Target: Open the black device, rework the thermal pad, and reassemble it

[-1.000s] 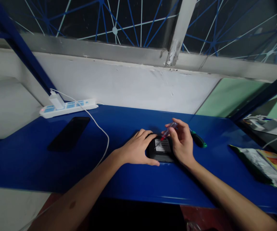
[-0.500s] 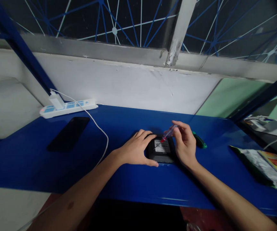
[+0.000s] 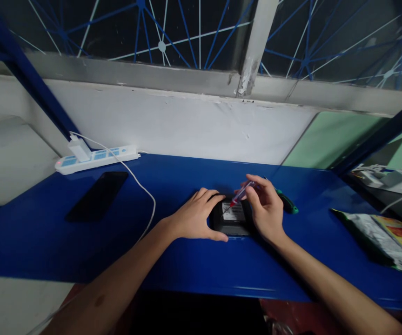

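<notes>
A black box-like device (image 3: pixel 231 228) with a white label lies on the blue table. My left hand (image 3: pixel 196 215) rests against its left side, fingers spread along the far edge and thumb at the near edge. Over the device's right side, my right hand (image 3: pixel 265 204) is closed on a screwdriver (image 3: pixel 244 191) with a clear, red-tipped handle. Its thin shaft slants down to the left, and the tip is over the label's left part; whether it touches cannot be made out. Just beyond my right hand lies a green and black tool (image 3: pixel 288 203).
On the left are a black phone (image 3: pixel 98 196) and a white power strip (image 3: pixel 98 158) with a charger and a white cable (image 3: pixel 141 185). A shiny packet (image 3: pixel 378 239) lies at the right. The blue table (image 3: pixel 201 274) meets a white wall behind.
The view has shifted slightly, moving the scene a little to the left. Both hands keep nearly the same pose, with the screwdriver still in my right hand.
</notes>
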`<state>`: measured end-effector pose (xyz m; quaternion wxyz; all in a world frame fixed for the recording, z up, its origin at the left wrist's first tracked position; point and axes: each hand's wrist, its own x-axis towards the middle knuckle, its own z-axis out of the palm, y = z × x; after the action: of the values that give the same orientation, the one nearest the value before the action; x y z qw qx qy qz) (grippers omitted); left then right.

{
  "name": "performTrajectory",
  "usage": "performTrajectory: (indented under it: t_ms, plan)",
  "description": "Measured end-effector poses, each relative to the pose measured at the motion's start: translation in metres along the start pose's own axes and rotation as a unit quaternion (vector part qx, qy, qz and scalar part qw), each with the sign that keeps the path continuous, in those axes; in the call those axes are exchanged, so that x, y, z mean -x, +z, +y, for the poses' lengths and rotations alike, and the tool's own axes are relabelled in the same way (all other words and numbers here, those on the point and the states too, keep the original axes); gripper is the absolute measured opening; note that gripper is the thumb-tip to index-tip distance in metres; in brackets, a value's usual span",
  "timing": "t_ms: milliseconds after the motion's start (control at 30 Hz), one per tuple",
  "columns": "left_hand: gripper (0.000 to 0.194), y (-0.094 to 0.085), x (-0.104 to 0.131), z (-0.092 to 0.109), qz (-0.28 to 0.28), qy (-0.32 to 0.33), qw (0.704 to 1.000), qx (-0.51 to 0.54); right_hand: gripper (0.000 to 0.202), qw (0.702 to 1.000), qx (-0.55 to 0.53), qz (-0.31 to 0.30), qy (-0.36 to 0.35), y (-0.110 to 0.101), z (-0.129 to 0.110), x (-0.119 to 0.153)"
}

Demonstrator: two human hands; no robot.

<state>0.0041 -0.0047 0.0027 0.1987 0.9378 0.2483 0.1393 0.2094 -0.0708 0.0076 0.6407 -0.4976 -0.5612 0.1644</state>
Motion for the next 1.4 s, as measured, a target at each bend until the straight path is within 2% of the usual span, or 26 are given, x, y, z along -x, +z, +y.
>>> performTrajectory:
  t_ms: [167,533,800,900,1067,1167,1267,1400]
  plan:
    - [0.105,0.0007,-0.0009,-0.0007,0.005,0.007,1.000,-0.001,0.034,0.996,-0.063,-0.043,0.041,0.0013,-0.0010,0.0026]
    - [0.105,0.0023,0.0006,-0.0016,0.013,0.007,1.000,-0.005,0.034,0.995,-0.082,-0.037,0.052,0.0017,-0.0009,0.0021]
    - [0.108,0.0013,0.0003,-0.0010,-0.002,-0.003,1.000,-0.005,0.029,1.000,0.012,0.015,-0.008,-0.0004,0.0032,-0.0022]
    - [0.109,0.0011,0.0005,-0.0011,-0.002,-0.004,1.000,-0.004,0.025,1.000,0.010,0.001,0.000,-0.0010,0.0023,-0.0018]
    - [0.106,0.0005,0.0004,-0.0011,0.001,0.003,1.000,-0.004,0.034,0.996,-0.060,-0.038,0.053,0.0003,-0.0007,0.0000]
    - [0.107,0.0004,0.0004,-0.0012,0.002,0.004,1.000,-0.007,0.037,0.999,-0.040,-0.018,0.030,0.0005,0.0005,-0.0009]
    - [0.108,0.0012,0.0005,-0.0018,0.003,0.003,1.000,-0.011,0.030,1.000,-0.001,0.013,-0.005,-0.0002,0.0030,-0.0021]
    - [0.107,0.0019,0.0004,-0.0019,0.001,0.003,1.000,-0.012,0.024,1.000,0.001,-0.006,0.002,-0.0010,0.0039,-0.0013]
